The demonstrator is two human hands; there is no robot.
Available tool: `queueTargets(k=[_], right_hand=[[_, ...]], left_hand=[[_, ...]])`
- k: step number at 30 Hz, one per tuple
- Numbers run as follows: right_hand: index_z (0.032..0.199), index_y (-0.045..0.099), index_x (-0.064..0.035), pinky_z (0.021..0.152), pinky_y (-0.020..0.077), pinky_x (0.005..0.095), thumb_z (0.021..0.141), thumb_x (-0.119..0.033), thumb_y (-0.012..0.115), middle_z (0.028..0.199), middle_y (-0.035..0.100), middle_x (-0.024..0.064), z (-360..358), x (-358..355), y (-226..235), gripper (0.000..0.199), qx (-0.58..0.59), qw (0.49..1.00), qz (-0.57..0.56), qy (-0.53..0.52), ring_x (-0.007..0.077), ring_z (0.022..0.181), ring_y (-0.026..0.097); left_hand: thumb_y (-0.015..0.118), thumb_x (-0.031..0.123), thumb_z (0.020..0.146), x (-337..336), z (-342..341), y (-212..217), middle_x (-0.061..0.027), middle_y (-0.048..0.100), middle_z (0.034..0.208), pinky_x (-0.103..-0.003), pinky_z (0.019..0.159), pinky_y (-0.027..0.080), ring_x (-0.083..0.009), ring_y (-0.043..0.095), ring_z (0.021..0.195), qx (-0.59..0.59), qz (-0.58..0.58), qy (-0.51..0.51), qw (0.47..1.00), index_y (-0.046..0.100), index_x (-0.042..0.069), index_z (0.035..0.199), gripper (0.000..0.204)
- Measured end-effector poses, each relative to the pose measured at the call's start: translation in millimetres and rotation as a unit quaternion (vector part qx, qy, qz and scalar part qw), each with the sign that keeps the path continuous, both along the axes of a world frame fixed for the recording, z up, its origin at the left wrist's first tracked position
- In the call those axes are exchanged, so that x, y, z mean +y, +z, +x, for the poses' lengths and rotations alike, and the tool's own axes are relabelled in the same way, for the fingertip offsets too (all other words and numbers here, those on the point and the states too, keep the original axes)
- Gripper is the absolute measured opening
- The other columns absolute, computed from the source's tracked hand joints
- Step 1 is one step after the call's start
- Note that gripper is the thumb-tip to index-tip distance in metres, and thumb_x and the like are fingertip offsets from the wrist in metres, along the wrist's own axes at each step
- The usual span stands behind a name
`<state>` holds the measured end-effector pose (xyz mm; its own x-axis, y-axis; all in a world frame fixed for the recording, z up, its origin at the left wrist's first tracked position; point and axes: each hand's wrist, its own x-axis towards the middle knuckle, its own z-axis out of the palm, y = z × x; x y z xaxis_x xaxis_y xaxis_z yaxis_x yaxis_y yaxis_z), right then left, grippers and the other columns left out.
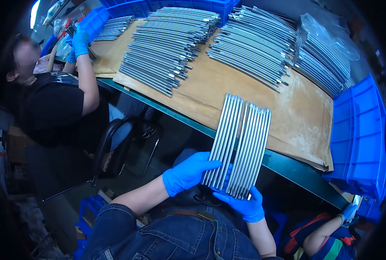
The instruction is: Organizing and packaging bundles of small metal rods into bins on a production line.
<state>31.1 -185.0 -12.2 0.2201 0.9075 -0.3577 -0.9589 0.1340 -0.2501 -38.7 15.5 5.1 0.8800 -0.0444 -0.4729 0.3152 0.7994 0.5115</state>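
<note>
Two flat rows of slim silver metal rods lie side by side in front of me, their far ends resting over the table edge. My left hand (187, 174), in a blue glove, is closed on the left row of metal rods (226, 134), thumb on top and fingers underneath. Beneath the near ends of the right row of metal rods (254, 147), my blue-gloved right hand (247, 207) is cupped, its thumb up at the row's right side. A narrow gap separates the two rows. The rods' far ends look stepped or threaded.
Brown sheeting (201, 93) covers the green-edged table. Large rows of metal rods (167, 47) lie across its far side, with clear plastic (320, 32) at right. Blue crates (359, 134) stand at the right end. A co-worker (58, 99) sits left; another person's arm (327, 234) shows lower right.
</note>
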Motion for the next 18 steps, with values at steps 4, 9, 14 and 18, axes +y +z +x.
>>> queueTargets(k=[4,9,14,18], right_hand=[[0.142,0.018,-0.0101,0.105,0.0175,0.0609,0.076,-0.041,0.058,0.142,0.024,0.022,-0.1,-0.7,0.3,0.083,0.009,1.0,-0.005,0.001,0.0421,0.131,0.023],[0.142,0.019,-0.0105,0.105,0.0196,0.0604,0.076,-0.037,0.061,0.141,0.027,0.0193,0.6,3.2,6.8,0.082,-0.037,0.999,-0.011,0.01,0.0396,0.131,0.025],[0.141,0.02,-0.0109,0.104,0.0216,0.0601,0.077,-0.034,0.062,0.14,0.031,0.0171,3.2,5.5,11.6,0.08,-0.066,0.997,-0.018,0.023,0.0376,0.13,0.029],[0.141,0.02,-0.0108,0.104,0.0222,0.0603,0.078,-0.033,0.062,0.14,0.032,0.0167,3.0,6.5,16.2,0.079,-0.061,0.998,-0.024,0.021,0.0374,0.129,0.03]], left_hand=[[0.06,0.014,0.084,2.3,1.0,-9.0,-0.0127,0.063,0.105,-0.03,0.084,0.05,-0.0194,0.062,0.095,0.012,-0.001,-0.008,1.0,0.055,-0.002,0.114,0.034],[0.064,0.013,0.081,-5.3,13.0,-2.4,-0.0124,0.063,0.105,-0.03,0.084,0.05,-0.0195,0.062,0.095,0.05,0.032,-0.015,0.998,0.055,-0.001,0.114,0.037],[0.067,0.013,0.079,-14.8,23.6,7.0,-0.0116,0.063,0.104,-0.029,0.083,0.05,-0.0187,0.062,0.093,0.058,0.087,-0.017,0.994,0.056,-0.001,0.113,0.039],[0.067,0.012,0.079,-16.5,22.1,5.6,-0.011,0.064,0.103,-0.029,0.082,0.049,-0.0182,0.062,0.093,0.048,0.12,-0.002,0.992,0.057,-0.002,0.112,0.037]])
